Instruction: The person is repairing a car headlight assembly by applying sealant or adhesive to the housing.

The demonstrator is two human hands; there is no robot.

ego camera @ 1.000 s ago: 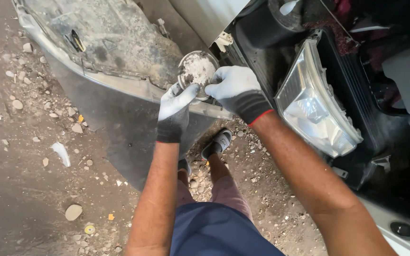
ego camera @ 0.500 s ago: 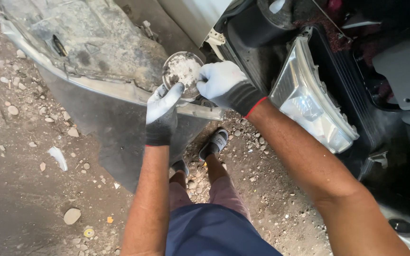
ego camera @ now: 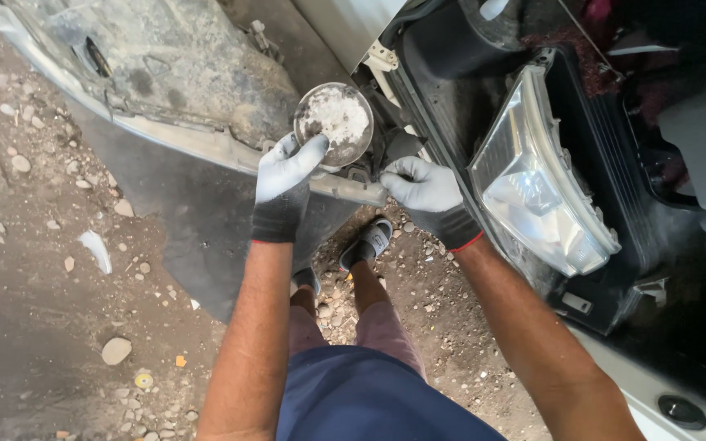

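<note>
Beside the headlight (ego camera: 542, 192), the left hand (ego camera: 285, 167) grips the dusty round lamp (ego camera: 335, 121); the right hand (ego camera: 420, 184) clasps the bumper edge (ego camera: 345, 189).

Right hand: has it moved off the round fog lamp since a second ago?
Yes. The right hand left the round fog lamp and now sits lower right, toward the headlight.

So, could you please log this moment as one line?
left hand: on round dusty fog lamp | right hand: on bumper edge | headlight: untouched
</note>
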